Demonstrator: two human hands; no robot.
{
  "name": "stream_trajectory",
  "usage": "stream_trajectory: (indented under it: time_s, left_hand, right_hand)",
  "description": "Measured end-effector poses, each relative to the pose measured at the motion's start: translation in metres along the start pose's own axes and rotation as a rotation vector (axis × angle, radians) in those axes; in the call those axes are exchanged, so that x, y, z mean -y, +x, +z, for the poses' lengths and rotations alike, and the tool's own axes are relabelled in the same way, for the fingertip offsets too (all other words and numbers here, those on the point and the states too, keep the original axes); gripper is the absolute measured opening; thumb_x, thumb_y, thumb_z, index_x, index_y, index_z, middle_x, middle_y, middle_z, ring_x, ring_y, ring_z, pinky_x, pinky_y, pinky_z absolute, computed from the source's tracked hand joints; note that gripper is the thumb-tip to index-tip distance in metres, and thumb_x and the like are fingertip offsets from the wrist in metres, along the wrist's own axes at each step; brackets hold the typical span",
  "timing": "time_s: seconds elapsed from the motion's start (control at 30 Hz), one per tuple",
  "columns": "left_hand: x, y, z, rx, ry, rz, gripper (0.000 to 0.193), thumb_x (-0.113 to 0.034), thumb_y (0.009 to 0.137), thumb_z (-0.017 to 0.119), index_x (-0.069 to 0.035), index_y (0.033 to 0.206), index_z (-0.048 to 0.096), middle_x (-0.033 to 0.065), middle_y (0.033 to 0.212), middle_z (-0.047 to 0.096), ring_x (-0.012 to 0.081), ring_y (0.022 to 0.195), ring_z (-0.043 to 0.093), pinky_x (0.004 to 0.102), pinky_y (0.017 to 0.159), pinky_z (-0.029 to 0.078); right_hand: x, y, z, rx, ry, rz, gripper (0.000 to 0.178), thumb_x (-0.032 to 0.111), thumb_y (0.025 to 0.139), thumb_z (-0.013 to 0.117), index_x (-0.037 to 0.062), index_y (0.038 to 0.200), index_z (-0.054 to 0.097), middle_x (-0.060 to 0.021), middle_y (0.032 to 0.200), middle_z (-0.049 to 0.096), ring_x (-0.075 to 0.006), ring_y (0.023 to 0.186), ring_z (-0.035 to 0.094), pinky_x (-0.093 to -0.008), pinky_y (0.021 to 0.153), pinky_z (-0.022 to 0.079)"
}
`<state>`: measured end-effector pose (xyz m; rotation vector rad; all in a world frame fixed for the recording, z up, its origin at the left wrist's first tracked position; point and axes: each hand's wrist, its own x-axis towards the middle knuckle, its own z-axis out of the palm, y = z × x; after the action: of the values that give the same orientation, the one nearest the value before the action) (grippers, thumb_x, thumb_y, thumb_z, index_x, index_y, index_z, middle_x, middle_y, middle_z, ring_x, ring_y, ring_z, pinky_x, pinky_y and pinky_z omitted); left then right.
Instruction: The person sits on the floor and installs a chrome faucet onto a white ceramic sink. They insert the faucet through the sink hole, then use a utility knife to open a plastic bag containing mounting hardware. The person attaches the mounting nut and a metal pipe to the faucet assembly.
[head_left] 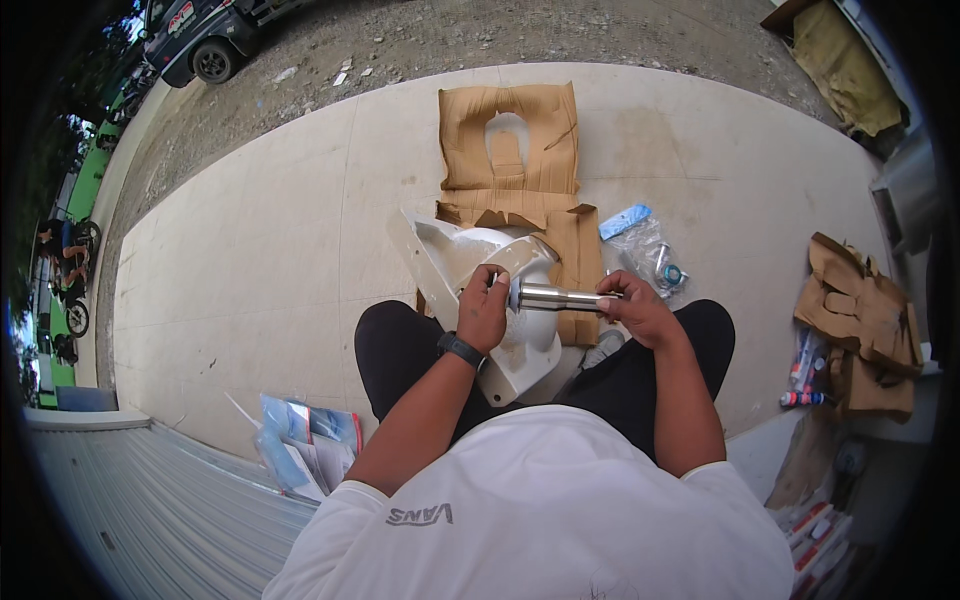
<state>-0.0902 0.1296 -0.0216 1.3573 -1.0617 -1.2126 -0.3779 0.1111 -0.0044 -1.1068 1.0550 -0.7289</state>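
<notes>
A shiny chrome pipe [557,298] lies level between my two hands, over a white ceramic plumbing fixture [470,245]. My left hand [484,310], a dark band on its wrist, is closed at the pipe's left end, next to a pale ring [514,294]. At the other end my right hand [638,308] pinches the pipe between thumb and fingers. The fixture rests on the floor between my knees, partly on brown cardboard [575,260], its rounded underside up. My hands and the pipe hide part of it.
Beyond the fixture lies cardboard with an oval cut-out [460,140]. To its right is a clear plastic bag [640,245] with metal fittings. Blue-and-white packets [310,440] are at lower left. More torn cardboard [860,310] is at right. A vehicle [215,45] stands on gravel.
</notes>
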Motion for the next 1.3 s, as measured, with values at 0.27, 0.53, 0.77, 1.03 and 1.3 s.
stream_trajectory:
  time_s: [0.27, 0.53, 0.77, 1.03, 1.3]
  left_hand:
    - [-0.004, -0.003, 0.001, -0.016, 0.038, -0.039, 0.022, -0.024, 0.103, 0.058, -0.002, 0.107, 0.061, 0.0004, 0.077, 0.056, 0.0066, 0.065, 0.047, 0.0271, 0.059, 0.041]
    - [0.005, -0.002, 0.001, -0.032, 0.018, 0.021, 0.021, -0.022, 0.102, 0.057, -0.002, 0.105, 0.061, 0.0028, 0.078, 0.058, 0.0098, 0.069, 0.049, 0.0308, 0.064, 0.044]
    - [0.006, 0.002, 0.000, -0.090, 0.171, 0.081, 0.024, -0.024, 0.103, 0.054, 0.000, 0.104, 0.061, 0.0093, 0.076, 0.060, 0.0151, 0.071, 0.054, 0.0335, 0.068, 0.047]
    - [0.014, 0.005, -0.002, -0.081, 0.148, 0.076, 0.026, -0.025, 0.104, 0.053, 0.000, 0.106, 0.061, 0.0156, 0.081, 0.065, 0.0226, 0.074, 0.061, 0.0380, 0.072, 0.049]
    - [-0.007, -0.005, 0.000, -0.089, 0.146, 0.026, 0.030, -0.028, 0.105, 0.052, 0.001, 0.107, 0.059, 0.0129, 0.083, 0.063, 0.0191, 0.078, 0.058, 0.0355, 0.075, 0.048]
  right_hand:
    - [0.008, 0.001, -0.008, -0.016, 0.023, 0.368, 0.042, 0.043, 0.101, 0.069, 0.0044, 0.114, 0.063, -0.0036, 0.092, 0.068, -0.0105, 0.064, 0.065, -0.0258, 0.055, 0.049]
    - [0.015, -0.003, -0.002, 0.021, 0.228, 0.368, 0.034, 0.040, 0.101, 0.070, 0.0076, 0.107, 0.062, 0.0004, 0.075, 0.063, -0.0084, 0.056, 0.058, -0.0231, 0.052, 0.046]
    - [0.004, -0.001, 0.013, -0.062, -0.073, -0.298, 0.031, 0.036, 0.101, 0.070, 0.0073, 0.110, 0.064, -0.0001, 0.073, 0.063, -0.0077, 0.056, 0.056, -0.0226, 0.053, 0.046]
    - [0.011, 0.000, -0.012, 0.066, 0.145, 0.345, 0.035, 0.019, 0.095, 0.077, 0.0040, 0.121, 0.060, -0.0022, 0.092, 0.066, -0.0093, 0.077, 0.064, -0.0257, 0.070, 0.052]
    - [0.013, -0.008, 0.004, -0.005, 0.122, 0.005, 0.032, 0.020, 0.097, 0.072, 0.0046, 0.122, 0.059, -0.0038, 0.086, 0.064, -0.0110, 0.067, 0.061, -0.0261, 0.061, 0.051]
